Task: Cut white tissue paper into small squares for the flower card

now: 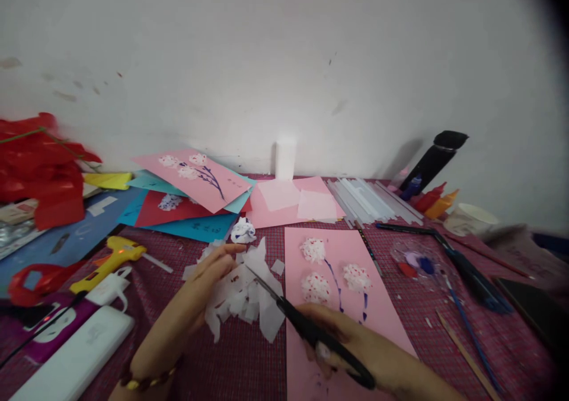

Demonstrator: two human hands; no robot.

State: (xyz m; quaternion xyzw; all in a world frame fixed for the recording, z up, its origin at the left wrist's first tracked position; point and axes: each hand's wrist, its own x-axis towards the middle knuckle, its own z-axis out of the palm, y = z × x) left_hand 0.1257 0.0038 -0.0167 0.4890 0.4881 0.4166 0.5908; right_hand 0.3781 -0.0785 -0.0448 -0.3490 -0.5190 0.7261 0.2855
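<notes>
My right hand (333, 336) grips black-handled scissors (306, 330), whose narrow blades point up and left over a pile of thin white tissue paper (240, 294). At the left side of that pile, my left hand (216, 273) has its fingers bent around a piece of the tissue paper, close to the blade tips; its thumb is mostly hidden. Under my right hand lies a pink sheet (368, 247) with speckled white paper blossoms (315, 288) and dark blue painted stems. A crumpled white-and-blue paper ball (243, 230) sits just beyond my left fingers.
Finished-looking flower cards (195, 179) are stacked at the back left. A yellow glue gun (111, 259) and a white power bank (75, 353) lie left. Clear glue sticks (371, 199), paint bottles (430, 198), a paint palette (415, 262) and brushes (471, 330) are right.
</notes>
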